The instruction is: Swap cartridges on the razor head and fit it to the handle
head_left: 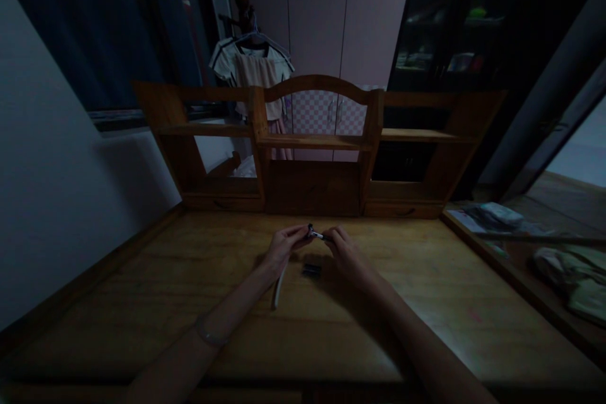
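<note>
1. Far left, a blue curtain (108,31) hangs beyond the wooden desk (189,303).
2. A thin bracelet (209,333) circles the left wrist.
3. Behind the desk's shelf unit (315,141), a light T-shirt with dark trim (226,58) hangs from a hanger.
4. A narrow white strip (278,290) lies on the desk, its far end reaching up by the left hand; whether they touch, I cannot tell.
5. The left hand (283,246) is closed in a fingertip pinch on the dark head of a small razor-shaped tool (318,235).
6. That tool is held above the desk, roughly sideways between both hands, with a silvery neck.
7. Below it, a small black object (311,270) rests on the desk, its details too dark to tell.
8. The right hand (341,246) is curled closed around the tool's black handle.
9. Far right, beyond the desk's edge, lies a greenish cloth bundle (584,284).
</note>
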Tool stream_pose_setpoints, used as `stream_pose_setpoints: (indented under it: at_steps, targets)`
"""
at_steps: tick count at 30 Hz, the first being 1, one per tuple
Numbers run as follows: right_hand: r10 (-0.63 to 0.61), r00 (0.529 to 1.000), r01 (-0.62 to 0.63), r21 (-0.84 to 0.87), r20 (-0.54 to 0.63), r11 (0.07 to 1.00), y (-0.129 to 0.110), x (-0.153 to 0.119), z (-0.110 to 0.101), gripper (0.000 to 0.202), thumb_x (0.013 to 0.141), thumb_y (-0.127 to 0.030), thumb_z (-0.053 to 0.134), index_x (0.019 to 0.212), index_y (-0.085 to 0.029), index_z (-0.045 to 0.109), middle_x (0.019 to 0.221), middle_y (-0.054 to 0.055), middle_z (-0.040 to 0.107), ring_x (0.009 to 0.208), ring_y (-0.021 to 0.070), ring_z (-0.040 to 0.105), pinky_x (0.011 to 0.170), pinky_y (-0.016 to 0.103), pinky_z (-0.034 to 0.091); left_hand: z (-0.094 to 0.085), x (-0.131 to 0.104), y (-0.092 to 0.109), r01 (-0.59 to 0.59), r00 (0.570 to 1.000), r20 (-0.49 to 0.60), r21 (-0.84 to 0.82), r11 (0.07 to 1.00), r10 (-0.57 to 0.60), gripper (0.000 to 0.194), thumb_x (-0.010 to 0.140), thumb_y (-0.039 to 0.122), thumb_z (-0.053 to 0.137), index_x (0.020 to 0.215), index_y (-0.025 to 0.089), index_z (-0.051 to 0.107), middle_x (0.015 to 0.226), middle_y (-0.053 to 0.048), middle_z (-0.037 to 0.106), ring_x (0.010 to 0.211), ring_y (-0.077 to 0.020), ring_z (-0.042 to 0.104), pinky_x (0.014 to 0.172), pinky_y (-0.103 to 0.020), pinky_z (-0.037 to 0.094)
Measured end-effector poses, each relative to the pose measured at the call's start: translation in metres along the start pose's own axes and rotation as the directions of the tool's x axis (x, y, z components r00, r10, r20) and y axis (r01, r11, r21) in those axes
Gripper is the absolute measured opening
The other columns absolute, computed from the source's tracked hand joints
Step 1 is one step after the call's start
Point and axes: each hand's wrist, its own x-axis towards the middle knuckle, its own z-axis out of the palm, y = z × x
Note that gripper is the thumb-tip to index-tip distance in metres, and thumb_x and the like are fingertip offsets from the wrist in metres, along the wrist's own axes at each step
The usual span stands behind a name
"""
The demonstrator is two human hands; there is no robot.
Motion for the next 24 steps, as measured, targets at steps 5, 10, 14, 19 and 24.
stream_pose_setpoints:
  at_steps: [5,10,14,19,24]
  targets:
    - [0.0,1.0,0.0,0.005,0.018,1.0,0.005,0.001,0.002,0.02,0.095,-0.012,0.037,0.108,-0.02,0.051,0.102,0.007,0.051,0.091,0.0185,0.053,0.082,0.031,0.045,-0.003,0.002,-0.003,0.04,0.999,0.018,-0.052,0.998,-0.04,0.026,0.07,0.026,0.075,0.09,0.01,0.073,0.1,-0.011,0.07,0.093,-0.0199,0.065,0.093,-0.035,0.049]
    - [0.007,1.0,-0.007,0.009,0.025,1.0,0.004,0.0,0.002,0.018,0.096,-0.014,0.038,0.106,-0.02,0.051,0.101,0.007,0.051,0.091,0.0181,0.052,0.082,0.031,0.044,-0.006,0.003,-0.006,0.073,0.997,-0.013,-0.074,0.995,-0.074,0.022,0.069,0.02,0.074,0.089,0.011,0.072,0.099,-0.011,0.071,0.093,-0.0201,0.065,0.094,-0.035,0.049]
    - [0.014,1.0,-0.014,0.011,0.018,1.0,0.001,0.001,0.002,0.016,0.096,-0.014,0.038,0.105,-0.02,0.051,0.101,0.007,0.051,0.091,0.018,0.052,0.082,0.031,0.044,-0.007,0.003,-0.008,0.063,0.998,-0.025,-0.076,0.995,-0.065,0.022,0.069,0.02,0.073,0.089,0.011,0.072,0.098,-0.011,0.071,0.093,-0.0206,0.066,0.092,-0.035,0.049]
    - [0.017,0.999,-0.017,0.011,0.04,1.0,-0.004,0.002,-0.004,0.019,0.096,-0.013,0.037,0.108,-0.02,0.05,0.103,0.008,0.051,0.092,0.0185,0.053,0.083,0.031,0.044,-0.006,0.0,-0.007,0.064,0.998,0.024,-0.045,0.997,-0.063,0.024,0.071,0.022,0.071,0.092,0.012,0.072,0.1,-0.011,0.07,0.093,-0.0217,0.066,0.092,-0.036,0.049]
    - [0.027,0.999,-0.026,-0.018,0.043,0.999,-0.008,0.001,-0.007,0.019,0.096,-0.014,0.037,0.107,-0.02,0.051,0.101,0.008,0.053,0.09,0.0189,0.053,0.081,0.031,0.044,-0.003,-0.002,-0.007,0.038,0.998,0.05,-0.088,0.995,-0.034,0.02,0.075,0.024,0.067,0.089,0.011,0.071,0.101,-0.011,0.07,0.097,-0.0226,0.064,0.093,-0.039,0.048]
